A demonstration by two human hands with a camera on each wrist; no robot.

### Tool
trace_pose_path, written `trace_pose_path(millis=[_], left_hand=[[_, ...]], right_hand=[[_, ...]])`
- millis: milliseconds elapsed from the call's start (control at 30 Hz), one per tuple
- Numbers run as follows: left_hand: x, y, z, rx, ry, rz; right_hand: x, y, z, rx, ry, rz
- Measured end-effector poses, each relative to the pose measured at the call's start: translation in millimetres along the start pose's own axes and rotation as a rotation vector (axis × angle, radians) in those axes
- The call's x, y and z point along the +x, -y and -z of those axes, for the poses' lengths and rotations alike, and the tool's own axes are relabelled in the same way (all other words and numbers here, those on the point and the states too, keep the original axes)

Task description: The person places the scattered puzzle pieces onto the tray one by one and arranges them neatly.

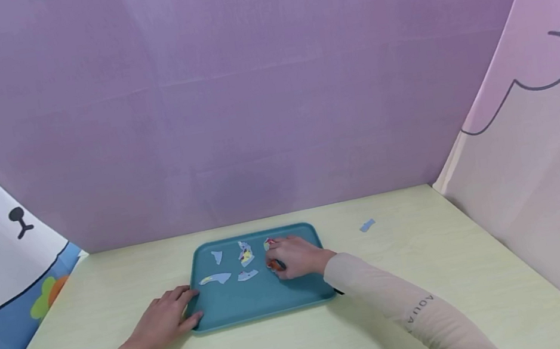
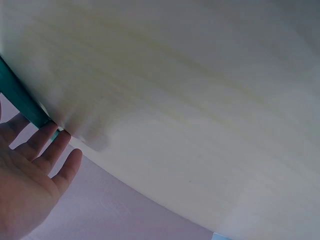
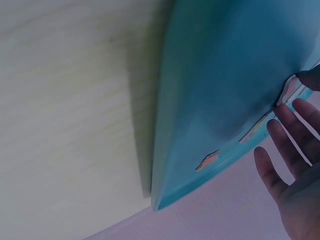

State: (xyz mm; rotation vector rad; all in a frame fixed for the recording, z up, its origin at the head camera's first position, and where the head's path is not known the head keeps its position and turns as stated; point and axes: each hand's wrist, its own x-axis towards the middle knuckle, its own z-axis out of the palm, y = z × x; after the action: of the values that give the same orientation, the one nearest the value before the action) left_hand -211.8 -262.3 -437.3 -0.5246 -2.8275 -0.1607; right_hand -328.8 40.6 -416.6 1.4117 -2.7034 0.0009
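Note:
A teal tray [image 1: 256, 305] lies on the table, bearing several irregular flat picture pieces that look like puzzle pieces. My left hand [image 1: 163, 320] rests at the tray's left edge, fingertips on the rim and fingers fairly straight; the left wrist view shows the same hand [image 2: 35, 170] against the rim. Over the tray's right part, my right hand [image 1: 296, 255] pinches a puzzle piece [image 3: 288, 91] between thumb and index finger, its other fingers spread. Just beyond these fingers, a reddish piece [image 1: 269, 242] is partly covered. To the left lie a yellow-and-blue piece [image 1: 245, 253] and a pale blue piece [image 1: 217, 257].
One small blue piece [image 1: 367, 225] lies on the pale wooden table [image 1: 381, 268], off the tray to the right. A purple cloth wall [image 1: 267, 92] stands behind the table, with printed cartoon panels at both sides.

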Motion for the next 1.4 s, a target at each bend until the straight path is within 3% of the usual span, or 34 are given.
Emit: trace_pose_path(millis=[533, 800, 1100, 1400], left_hand=[[0.4, 1.4, -2.7, 0.002, 0.005, 0.007], [0.7, 2.6, -3.6, 0.007, 0.003, 0.006], [0.8, 2.4, -2.2, 0.005, 0.002, -0.006], [0.7, 3.2, -3.1, 0.014, -0.001, -0.013]], right_hand=[[0.9, 0, 3, 0.016, 0.008, 0.006], [-6.7, -8, 7, 0.008, -0.05, 0.03], [-24.0, -25, 10, 0.06, -0.005, -0.05], [-48.0, -45, 10, 0.108, -0.027, -0.129]])
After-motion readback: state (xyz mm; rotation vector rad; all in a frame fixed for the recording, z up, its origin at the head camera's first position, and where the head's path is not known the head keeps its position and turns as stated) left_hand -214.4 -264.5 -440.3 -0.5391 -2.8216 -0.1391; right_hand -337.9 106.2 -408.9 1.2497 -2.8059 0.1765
